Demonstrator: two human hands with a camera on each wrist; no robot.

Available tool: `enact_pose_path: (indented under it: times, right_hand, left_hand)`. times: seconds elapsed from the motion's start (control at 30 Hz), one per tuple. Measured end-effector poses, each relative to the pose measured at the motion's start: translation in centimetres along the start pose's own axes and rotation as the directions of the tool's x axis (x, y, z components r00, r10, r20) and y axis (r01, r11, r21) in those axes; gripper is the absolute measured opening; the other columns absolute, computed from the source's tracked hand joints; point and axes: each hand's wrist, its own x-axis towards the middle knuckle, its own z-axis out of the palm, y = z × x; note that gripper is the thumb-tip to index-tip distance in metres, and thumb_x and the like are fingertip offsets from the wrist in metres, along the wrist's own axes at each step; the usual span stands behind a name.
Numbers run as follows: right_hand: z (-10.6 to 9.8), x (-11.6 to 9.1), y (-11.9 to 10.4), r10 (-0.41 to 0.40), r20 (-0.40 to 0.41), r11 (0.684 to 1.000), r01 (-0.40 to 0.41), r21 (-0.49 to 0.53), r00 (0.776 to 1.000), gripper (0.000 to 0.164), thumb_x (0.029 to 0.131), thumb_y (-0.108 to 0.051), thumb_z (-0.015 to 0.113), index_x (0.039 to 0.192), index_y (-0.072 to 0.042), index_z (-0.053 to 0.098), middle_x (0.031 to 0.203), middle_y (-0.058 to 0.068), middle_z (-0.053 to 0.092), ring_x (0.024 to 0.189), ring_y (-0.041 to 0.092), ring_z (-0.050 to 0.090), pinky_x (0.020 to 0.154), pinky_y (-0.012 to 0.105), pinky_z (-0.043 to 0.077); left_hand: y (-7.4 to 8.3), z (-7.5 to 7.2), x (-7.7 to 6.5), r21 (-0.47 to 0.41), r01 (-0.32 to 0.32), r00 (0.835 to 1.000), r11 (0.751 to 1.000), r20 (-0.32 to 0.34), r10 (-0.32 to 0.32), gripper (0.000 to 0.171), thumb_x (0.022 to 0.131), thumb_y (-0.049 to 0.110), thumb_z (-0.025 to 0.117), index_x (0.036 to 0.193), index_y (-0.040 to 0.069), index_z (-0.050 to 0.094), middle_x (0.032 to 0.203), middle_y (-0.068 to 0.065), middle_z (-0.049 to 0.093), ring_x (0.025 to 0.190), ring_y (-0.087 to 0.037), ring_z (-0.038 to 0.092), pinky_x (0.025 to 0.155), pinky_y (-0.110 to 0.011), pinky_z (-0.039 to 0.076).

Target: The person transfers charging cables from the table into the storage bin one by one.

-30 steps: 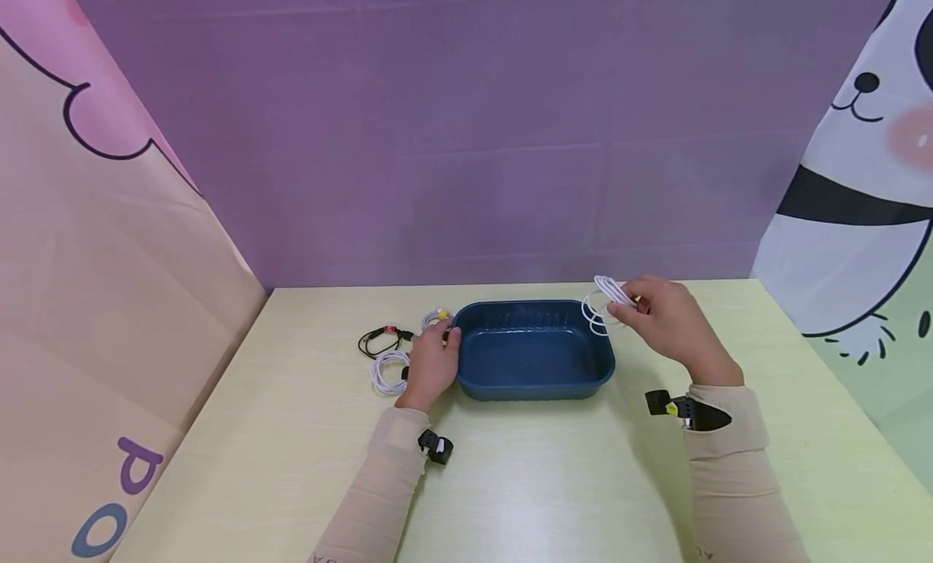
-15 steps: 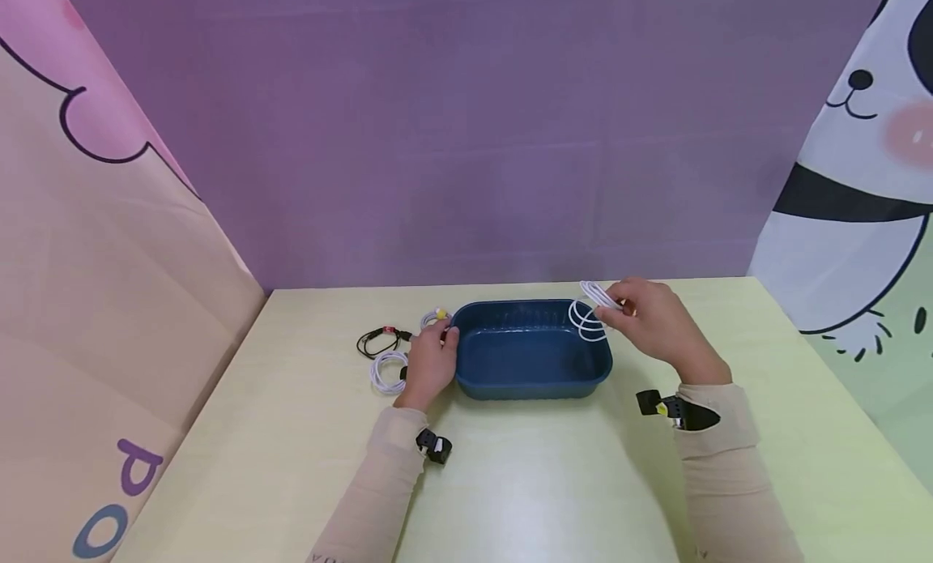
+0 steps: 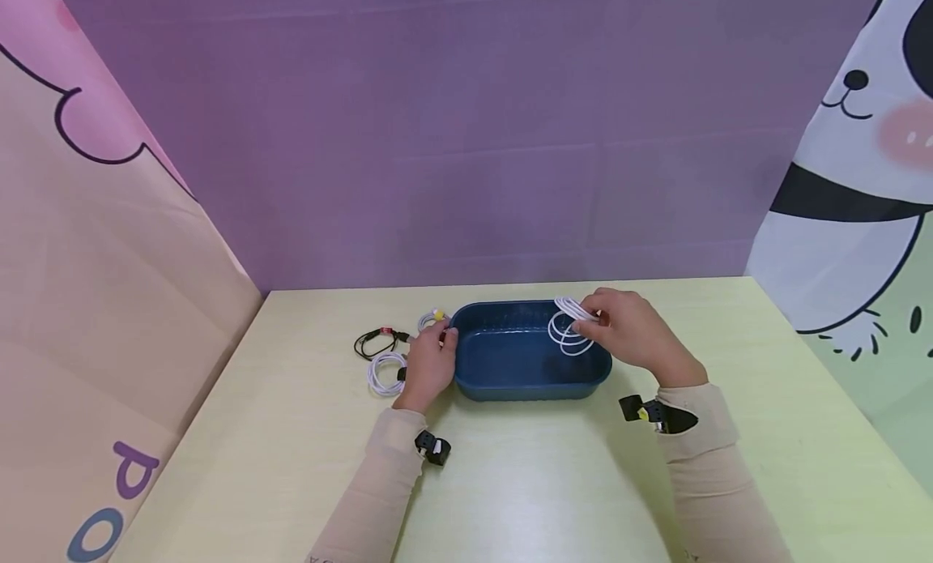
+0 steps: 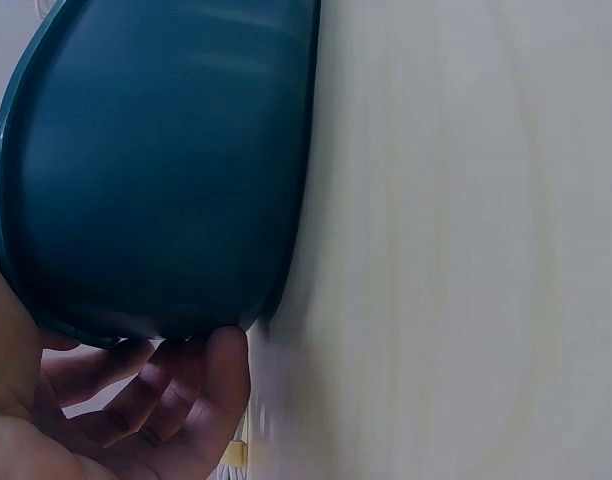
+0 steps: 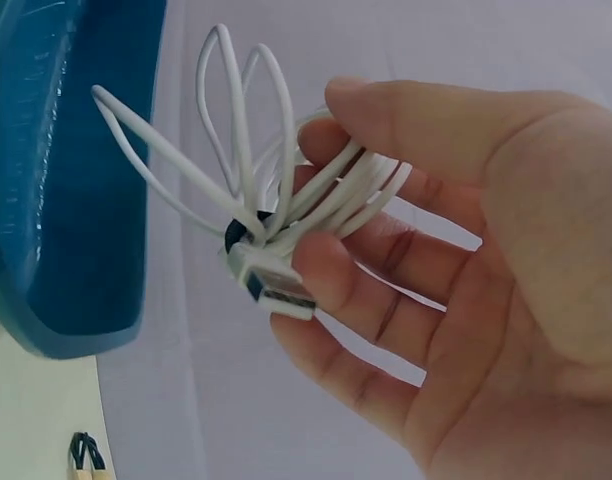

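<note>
My right hand (image 3: pixel 627 332) pinches a coiled white USB cable (image 3: pixel 567 336) over the right end of a dark blue plastic basin (image 3: pixel 525 391). In the right wrist view, the cable's loops fan out from a black tie (image 5: pixel 238 232), and its metal USB plug (image 5: pixel 278 290) lies by the fingertips. My left hand (image 3: pixel 432 364) holds the basin's left end. Its thumb is up at the rim and its fingertips bear on the outer wall, as the left wrist view shows.
Left of the basin lie a black cable (image 3: pixel 374 348) with a red tie, a coiled white cable (image 3: pixel 381 382) and another white cable with a yellow tie (image 3: pixel 439 314). A purple cloth wall (image 3: pixel 466 142) rises behind the table (image 3: pixel 510 482); printed cloths flank both sides.
The right hand has moved left and slightly lower with the white USB cable, bringing the loops further over the basin. The left hand has stayed at the basin's left end.
</note>
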Motion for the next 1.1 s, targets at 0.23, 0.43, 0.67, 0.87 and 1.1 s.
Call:
enact_pose_path:
  times: [0.23,0.43,0.67,0.87,1.1]
  right_hand:
    - [0.7,0.2,0.1,-0.018,0.037,1.0,0.018,0.013,0.999,0.013,0.095,-0.016,0.072,0.085,-0.009,0.067,0.073,0.002,0.051,0.066,0.016,0.047,0.06,0.03,0.036]
    - [1.0,0.3,0.4,-0.015,0.087,1.0,0.013,0.022,0.996,0.016,0.094,-0.016,0.073,0.08,-0.011,0.065,0.071,0.001,0.052,0.064,0.015,0.048,0.06,0.03,0.037]
    - [1.7,0.3,1.0,-0.048,0.14,0.999,0.046,0.019,0.989,0.02,0.095,-0.015,0.072,0.077,-0.013,0.063,0.067,-0.002,0.05,0.061,0.013,0.045,0.06,0.03,0.036]
    - [2.2,0.3,1.6,-0.066,0.159,0.998,0.062,0.027,0.985,0.019,0.095,-0.014,0.072,0.078,-0.013,0.064,0.066,-0.003,0.049,0.059,0.012,0.043,0.06,0.029,0.034]
    - [2.7,0.3,1.7,-0.056,0.194,0.998,0.053,0.02,0.979,0.01,0.094,-0.015,0.071,0.085,-0.013,0.069,0.07,-0.003,0.056,0.061,0.012,0.045,0.06,0.029,0.035]
  left_hand:
    - [0.3,-0.1,-0.1,0.001,-0.004,1.0,1.0,-0.001,0.004,0.041,0.108,0.023,0.05,0.14,-0.002,0.059,0.122,-0.02,0.069,0.101,-0.032,0.066,0.098,-0.052,0.05]
    - [0.8,-0.1,-0.2,-0.008,-0.006,1.0,1.0,0.001,0.006,0.041,0.108,0.023,0.051,0.14,-0.002,0.059,0.123,-0.02,0.069,0.103,-0.033,0.067,0.093,-0.05,0.054]
    - [0.9,0.4,-0.2,-0.007,0.003,1.0,1.0,0.006,-0.003,0.042,0.108,0.024,0.051,0.141,0.0,0.059,0.12,-0.017,0.069,0.098,-0.029,0.066,0.079,-0.042,0.055]
    - [1.0,0.8,0.1,0.005,-0.007,1.0,1.0,-0.001,0.007,0.04,0.107,0.023,0.052,0.139,0.0,0.061,0.12,-0.018,0.07,0.1,-0.03,0.067,0.083,-0.044,0.056]
    - [1.3,0.9,-0.1,0.004,0.001,1.0,1.0,0.005,-0.002,0.04,0.108,0.023,0.052,0.139,0.0,0.06,0.12,-0.018,0.069,0.1,-0.031,0.066,0.083,-0.045,0.055]
